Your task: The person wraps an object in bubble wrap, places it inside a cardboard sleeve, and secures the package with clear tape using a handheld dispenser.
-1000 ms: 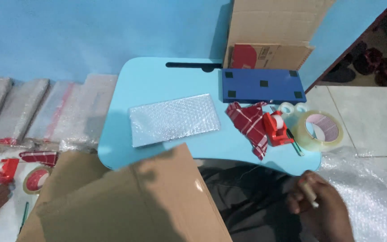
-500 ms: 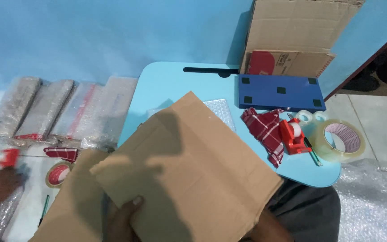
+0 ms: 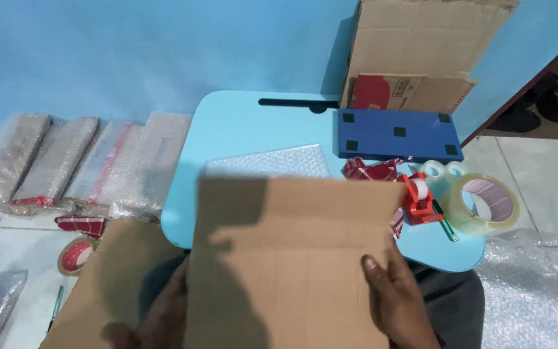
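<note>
Change: since the earlier frame the cardboard sheet (image 3: 292, 258) is lying squarer to the view, and the right hand (image 3: 398, 300) is now showing at its edge.
Cardboard sheet: flat, brown, being held over the near edge of the light blue desk (image 3: 240, 123), covering part of the bubble wrap piece (image 3: 272, 161) at 12 o'clock.
Right hand: gripping the sheet's edge at 4 o'clock, thumb on top.
Left hand (image 3: 163, 317): grasping the sheet's edge at 8 o'clock, in shadow.
Desk, 2 o'clock: dark blue board (image 3: 398, 134), red tape dispenser (image 3: 420, 199), clear tape roll (image 3: 485, 203).
Floor, 9 o'clock: wrapped packets (image 3: 79, 161) lying side by side.
</note>
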